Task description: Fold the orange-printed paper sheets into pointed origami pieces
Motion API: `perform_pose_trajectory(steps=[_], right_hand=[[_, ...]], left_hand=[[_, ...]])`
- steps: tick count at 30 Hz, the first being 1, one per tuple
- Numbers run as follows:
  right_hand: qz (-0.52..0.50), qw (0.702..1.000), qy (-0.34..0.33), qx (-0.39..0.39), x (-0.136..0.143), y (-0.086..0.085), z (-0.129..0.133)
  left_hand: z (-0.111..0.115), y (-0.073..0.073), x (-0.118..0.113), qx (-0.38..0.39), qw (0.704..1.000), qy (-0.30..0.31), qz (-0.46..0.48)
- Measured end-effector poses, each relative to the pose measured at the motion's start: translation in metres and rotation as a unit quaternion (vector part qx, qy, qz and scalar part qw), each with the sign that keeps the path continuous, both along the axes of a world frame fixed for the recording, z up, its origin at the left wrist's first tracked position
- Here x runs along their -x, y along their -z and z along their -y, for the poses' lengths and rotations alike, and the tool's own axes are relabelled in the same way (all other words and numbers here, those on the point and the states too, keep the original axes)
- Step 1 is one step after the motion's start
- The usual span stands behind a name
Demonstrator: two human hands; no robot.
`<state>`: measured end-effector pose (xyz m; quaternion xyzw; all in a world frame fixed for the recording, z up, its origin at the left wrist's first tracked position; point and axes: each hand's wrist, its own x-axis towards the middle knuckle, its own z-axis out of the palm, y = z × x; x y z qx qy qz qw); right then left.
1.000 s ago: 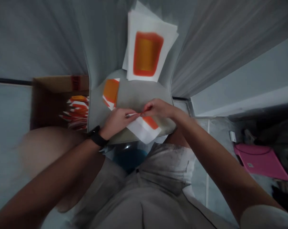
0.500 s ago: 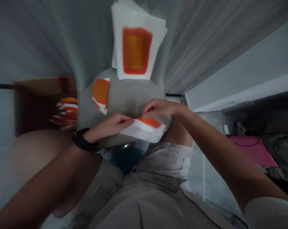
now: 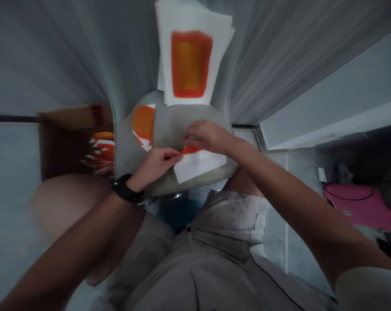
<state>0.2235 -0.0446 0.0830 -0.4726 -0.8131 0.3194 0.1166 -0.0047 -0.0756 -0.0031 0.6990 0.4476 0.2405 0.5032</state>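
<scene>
Paper sheet [image 3: 200, 166], at the centre of the frame, should be light, thin and easy to crease; I would hold it by the edges. The right hand [image 3: 203, 134] curls above it, gripping or not I cannot tell. The left hand [image 3: 157, 163] pinches its left corner, beside the orange part [image 3: 190, 150].

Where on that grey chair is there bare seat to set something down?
Mid-seat on the grey chair, between the small, pointed orange-and-white paper, the stack of white orange-printed sheets and the right hand. Crowded: nearer the person, where the left hand pinches a white paper with orange.
</scene>
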Motion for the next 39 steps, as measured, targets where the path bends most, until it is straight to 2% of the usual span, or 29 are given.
perform_pose_trajectory(steps=[2, 3, 8, 10, 12, 15, 17, 19, 21, 24, 29, 33, 36, 39], right_hand=[[0.014, 0.992, 0.014, -0.128, -0.004, 0.013, 0.024], [0.016, 0.987, 0.013, -0.157, -0.006, 0.023, 0.038], [-0.024, 0.984, -0.011, -0.178, -0.013, 0.092, 0.103], [-0.038, 0.983, 0.019, -0.18, -0.01, 0.114, 0.115], [-0.057, 0.979, 0.052, -0.189, -0.004, 0.126, 0.119], [-0.095, 0.976, 0.063, -0.188, 0.002, 0.13, 0.114], [-0.111, 0.977, 0.065, -0.171, 0.007, 0.129, 0.108], [-0.115, 0.978, 0.085, -0.155, 0.011, 0.128, 0.1], [-0.112, 0.977, 0.112, -0.146, 0.017, 0.127, 0.094], [-0.111, 0.971, 0.154, -0.146, 0.026, 0.125, 0.089], [-0.11, 0.963, 0.197, -0.148, 0.034, 0.124, 0.091], [-0.144, 0.968, 0.151, -0.143, 0.022, 0.129, 0.098], [-0.163, 0.972, 0.088, -0.145, 0.009, 0.133, 0.104], [-0.15, 0.975, 0.074, -0.145, 0.003, 0.133, 0.106]], left_hand=[[-0.001, 0.007, 0.0, -0.012, 0.999, -0.042, 0.008], [-0.001, 0.011, 0.0, -0.01, 0.998, -0.065, 0.021], [0.017, 0.025, -0.006, -0.03, 0.98, -0.189, 0.055], [0.032, 0.026, -0.01, -0.06, 0.974, -0.216, 0.043], [0.048, 0.024, -0.013, -0.076, 0.967, -0.241, 0.026], [0.066, 0.02, -0.016, -0.123, 0.958, -0.25, -0.066], [0.071, 0.019, -0.017, -0.189, 0.943, -0.227, -0.15], [0.071, 0.02, -0.016, -0.245, 0.927, -0.208, -0.194], [0.068, 0.021, -0.014, -0.265, 0.923, -0.198, -0.194], [0.066, 0.021, -0.008, -0.252, 0.937, -0.165, -0.174], [0.072, 0.025, -0.003, -0.26, 0.941, -0.138, -0.168], [0.076, 0.028, 0.003, -0.274, 0.94, -0.135, -0.154], [0.074, 0.028, 0.012, -0.274, 0.95, -0.079, -0.125], [0.07, 0.028, 0.018, -0.257, 0.958, -0.046, -0.115]])
